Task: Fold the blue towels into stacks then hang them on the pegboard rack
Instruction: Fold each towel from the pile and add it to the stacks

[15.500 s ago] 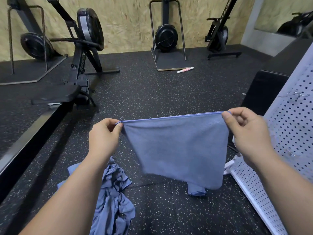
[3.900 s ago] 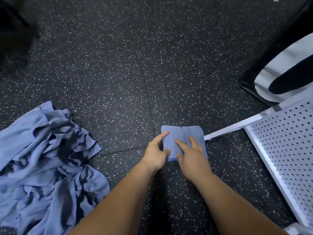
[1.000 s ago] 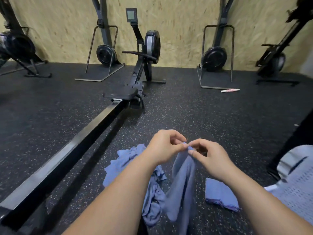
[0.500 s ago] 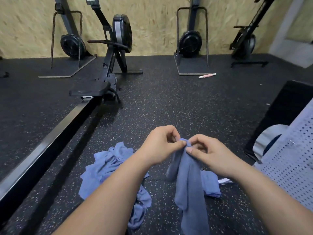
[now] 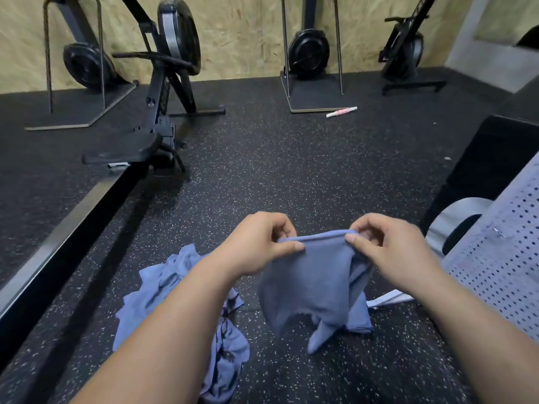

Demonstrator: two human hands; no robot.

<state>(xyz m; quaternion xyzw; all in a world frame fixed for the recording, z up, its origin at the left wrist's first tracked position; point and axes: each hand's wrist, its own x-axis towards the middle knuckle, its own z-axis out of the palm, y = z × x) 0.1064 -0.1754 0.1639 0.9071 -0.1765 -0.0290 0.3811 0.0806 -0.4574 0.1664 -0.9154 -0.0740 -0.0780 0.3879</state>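
From the head camera, the left hand (image 5: 262,243) and right hand (image 5: 390,252) each pinch the top hem of a soft blue cloth towel (image 5: 309,275), which hangs slack between them above the black speckled rubber floor (image 5: 291,170). A crumpled heap of blue towels (image 5: 175,287) lies under the left forearm. A folded blue towel stack (image 5: 360,316) lies behind the hanging towel, near the white perforated pegboard rack (image 5: 495,272).

A rowing machine (image 5: 163,91) and a pink-and-white stick (image 5: 341,111) sit on the speckled floor (image 5: 291,170).
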